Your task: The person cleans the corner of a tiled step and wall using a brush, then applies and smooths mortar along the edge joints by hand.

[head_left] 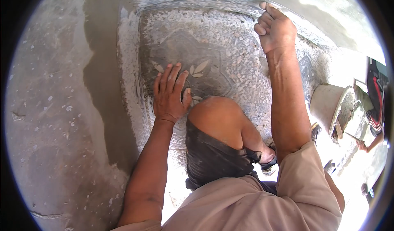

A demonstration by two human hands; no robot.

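Nearest to us is the person's beige shirt [242,208], and beyond it the dark shorts [209,157] and one bare knee [217,116], raised over the floor [246,71]. The left hand [170,95] is open, with the palm down and the fingers spread a little; it rests on the floor, just beside some pale leaves [200,69] of a pattern. The right hand [279,27] reaches farther, to the edge [197,0], which is the streaked, whitish strip between the floor and the grey wall above. Its fingers are folded, with a fingertip at the edge; we cannot tell whether they pinch something small.

About the progress, we can only judge from the surfaces. On the left wall [53,108], a dark band [107,66] looks damp and smooth, so this part seems to be done. The edge shows long streaks, and we judge it partly worked. The floor is covered by pale, rough grains over much of its pattern, so its cleaning seems to be left.

At the right stands a bucket [324,101], and beyond it we see another person's hand [362,146].
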